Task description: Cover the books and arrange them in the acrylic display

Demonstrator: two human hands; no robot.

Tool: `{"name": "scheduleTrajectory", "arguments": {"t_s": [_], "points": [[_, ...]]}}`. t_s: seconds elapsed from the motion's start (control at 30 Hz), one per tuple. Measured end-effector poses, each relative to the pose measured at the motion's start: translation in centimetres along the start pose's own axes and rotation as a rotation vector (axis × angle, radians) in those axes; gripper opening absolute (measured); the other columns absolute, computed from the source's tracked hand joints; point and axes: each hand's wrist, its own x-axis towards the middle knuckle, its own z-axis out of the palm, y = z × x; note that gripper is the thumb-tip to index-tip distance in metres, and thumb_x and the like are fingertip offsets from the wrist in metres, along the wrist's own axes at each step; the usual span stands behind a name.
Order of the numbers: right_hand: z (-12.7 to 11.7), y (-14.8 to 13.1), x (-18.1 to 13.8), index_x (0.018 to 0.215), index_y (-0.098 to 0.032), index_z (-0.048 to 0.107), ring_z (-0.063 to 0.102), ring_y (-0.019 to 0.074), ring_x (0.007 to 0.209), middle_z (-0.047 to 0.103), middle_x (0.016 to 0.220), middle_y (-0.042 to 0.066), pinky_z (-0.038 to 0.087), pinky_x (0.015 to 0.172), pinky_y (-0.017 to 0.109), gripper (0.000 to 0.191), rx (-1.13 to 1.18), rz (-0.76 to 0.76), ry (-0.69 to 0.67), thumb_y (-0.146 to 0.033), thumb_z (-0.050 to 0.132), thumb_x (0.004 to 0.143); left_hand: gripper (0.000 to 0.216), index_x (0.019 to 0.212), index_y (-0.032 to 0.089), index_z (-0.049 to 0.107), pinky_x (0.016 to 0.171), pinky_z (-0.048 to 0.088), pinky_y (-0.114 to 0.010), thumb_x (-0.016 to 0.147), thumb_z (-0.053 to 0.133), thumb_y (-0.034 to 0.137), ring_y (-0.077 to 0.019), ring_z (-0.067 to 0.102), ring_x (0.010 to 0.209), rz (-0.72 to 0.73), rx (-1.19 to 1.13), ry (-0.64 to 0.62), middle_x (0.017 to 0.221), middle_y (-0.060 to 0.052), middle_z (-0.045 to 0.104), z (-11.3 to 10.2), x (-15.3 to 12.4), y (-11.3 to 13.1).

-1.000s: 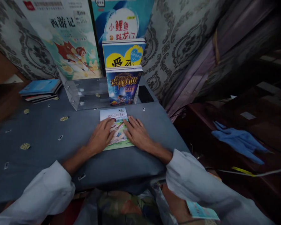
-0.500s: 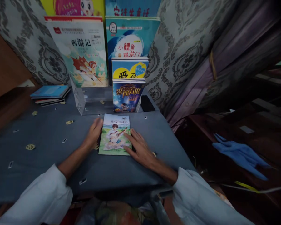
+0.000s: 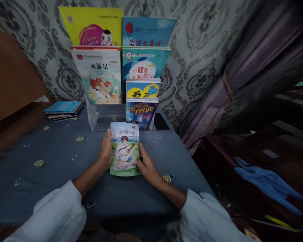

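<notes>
- Between the table's (image 3: 58, 188) front and back edges, a booklet (image 3: 125, 151) is held, slightly bowed — fingers of the left hand (image 3: 106, 149) and right hand (image 3: 149, 167) closed on its sides.
- Books (image 3: 101, 79) are carried in a clear rack (image 3: 92, 117) near the back edge.

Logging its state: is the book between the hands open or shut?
Shut: the book shows its front cover, with no inside pages visible.

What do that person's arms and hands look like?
The left sleeve and right sleeve are pale, plain-looking and loose, with puffy, creased ends. The left hand and right hand are bare: no gloves, and no rings that I can see.
</notes>
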Motion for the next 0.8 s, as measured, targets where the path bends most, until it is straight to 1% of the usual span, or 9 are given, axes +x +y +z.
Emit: {"name": "scheduleTrajectory", "arguments": {"t_s": [0.1, 0.17, 0.27, 0.3, 0.33, 0.4, 0.47, 0.6, 0.8], "points": [[0.8, -1.8, 1.8, 0.162, -0.022, 0.020, 0.036, 0.0260, 0.150, 0.037, 0.163, 0.009, 0.026, 0.124, 0.053, 0.083, 0.062, 0.000, 0.091, -0.017, 0.052, 0.085, 0.065, 0.120, 0.013, 0.067, 0.104, 0.052, -0.044, 0.089, 0.056, 0.070, -0.0301, 0.066, 0.121, 0.220, 0.075, 0.005, 0.117, -0.014, 0.074, 1.5, -0.9, 1.4], [1.0, -3.4, 2.7, 0.160, -0.023, 0.025, 0.039, 0.0262, 0.148, 0.040, 0.161, 0.008, 0.027, 0.124, 0.052, 0.082, 0.074, -0.051, 0.153, -0.019, 0.055, 0.084, 0.066, 0.122, 0.015, 0.066, 0.110, 0.047, -0.043, 0.089, 0.053, 0.071, -0.0298, 0.059, 0.131, 0.371, 0.135, -0.002, 0.126, -0.013, 0.071, 1.7, -1.4, 2.2], [1.2, -4.9, 2.9, 0.157, -0.024, 0.031, 0.042, 0.0262, 0.145, 0.043, 0.158, 0.010, 0.031, 0.123, 0.049, 0.077, 0.075, -0.127, 0.240, -0.025, 0.059, 0.085, 0.069, 0.130, 0.019, 0.062, 0.115, 0.042, -0.042, 0.086, 0.058, 0.072, -0.0315, 0.049, 0.139, 0.533, 0.267, -0.003, 0.136, -0.011, 0.065, 0.3, -2.2, 2.9], [1.4, -4.9, 2.7, 0.155, -0.024, 0.033, 0.044, 0.0261, 0.144, 0.046, 0.156, 0.011, 0.033, 0.122, 0.048, 0.074, 0.076, -0.132, 0.262, -0.026, 0.059, 0.085, 0.072, 0.132, 0.019, 0.062, 0.116, 0.041, -0.042, 0.083, 0.060, 0.072, -0.0330, 0.048, 0.140, 0.549, 0.316, -0.046, 0.138, -0.011, 0.064, -0.4, -2.4, 2.7], [1.5, -4.7, 2.4, 0.153, -0.024, 0.035, 0.048, 0.0259, 0.141, 0.051, 0.151, 0.011, 0.037, 0.119, 0.047, 0.072, 0.077, -0.128, 0.266, -0.026, 0.059, 0.086, 0.075, 0.134, 0.018, 0.061, 0.116, 0.040, -0.043, 0.081, 0.062, 0.072, -0.0344, 0.047, 0.140, 0.542, 0.363, -0.102, 0.139, -0.012, 0.063, -1.3, -2.6, 2.5], [1.8, -3.6, 1.9, 0.149, -0.025, 0.040, 0.049, 0.0254, 0.140, 0.058, 0.142, 0.010, 0.041, 0.116, 0.045, 0.066, 0.065, -0.095, 0.254, -0.028, 0.058, 0.086, 0.078, 0.138, 0.019, 0.057, 0.117, 0.039, -0.042, 0.080, 0.065, 0.070, -0.0349, 0.047, 0.140, 0.492, 0.407, -0.132, 0.142, -0.012, 0.061, -2.7, -2.8, 1.6], [2.1, -2.3, 1.6, 0.147, -0.025, 0.040, 0.051, 0.0262, 0.137, 0.058, 0.142, 0.011, 0.045, 0.113, 0.045, 0.064, 0.033, -0.050, 0.301, -0.030, 0.056, 0.086, 0.082, 0.147, 0.022, 0.048, 0.118, 0.037, -0.042, 0.081, 0.066, 0.067, -0.0335, 0.045, 0.143, 0.429, 0.416, -0.178, 0.147, -0.012, 0.057, -3.6, -2.9, 0.8], [2.3, -0.9, 1.5, 0.147, -0.022, 0.037, 0.052, 0.0299, 0.136, 0.054, 0.147, 0.014, 0.047, 0.110, 0.048, 0.068, -0.085, 0.023, 0.326, -0.031, 0.057, 0.083, 0.094, 0.155, 0.021, 0.033, 0.120, 0.035, -0.045, 0.079, 0.070, 0.061, -0.0343, 0.043, 0.144, 0.375, 0.443, -0.257, 0.151, -0.014, 0.051, -3.6, -3.2, 0.9], [1.5, -0.5, 0.9, 0.142, -0.021, 0.045, 0.058, 0.0326, 0.127, 0.064, 0.134, 0.014, 0.052, 0.104, 0.048, 0.060, -0.275, -0.038, 0.362, -0.035, 0.058, 0.085, 0.103, 0.157, 0.019, 0.026, 0.117, 0.039, -0.049, 0.075, 0.074, 0.056, -0.0352, 0.049, 0.138, 0.340, 0.594, -0.280, 0.147, -0.016, 0.054, -4.3, -3.7, 1.6]]}}
